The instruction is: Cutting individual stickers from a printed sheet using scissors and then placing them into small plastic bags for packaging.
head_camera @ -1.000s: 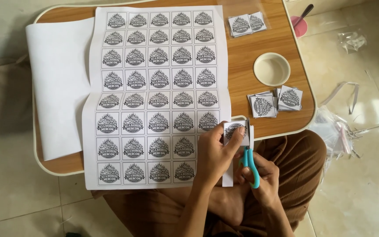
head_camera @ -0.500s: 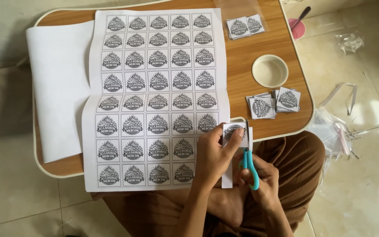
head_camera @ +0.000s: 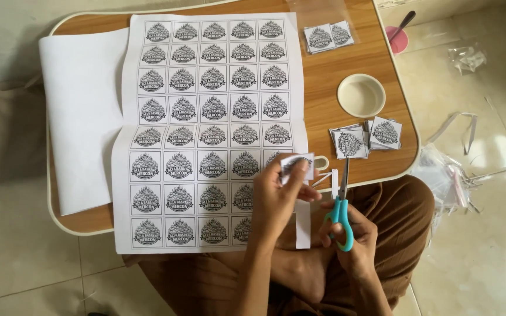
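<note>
A large white sheet (head_camera: 206, 126) printed with rows of square black emblem labels lies on a small wooden lap table (head_camera: 323, 82). My left hand (head_camera: 276, 196) pinches one cut label (head_camera: 297, 165) at the sheet's lower right corner. My right hand (head_camera: 352, 237) grips teal-handled scissors (head_camera: 342, 213), blades pointing up beside a narrow white paper strip (head_camera: 303, 225) that hangs down from the sheet's edge.
Two piles of cut labels (head_camera: 365, 137) lie on the table's right side, and more (head_camera: 328, 36) on a clear bag at the back. A cream round dish (head_camera: 361, 95), a blank white sheet (head_camera: 80, 117), and plastic bags (head_camera: 449, 175) on the tiled floor are nearby.
The label in my left hand has come apart from the sheet and lifted a little. The scissors have drawn slightly right, away from the label.
</note>
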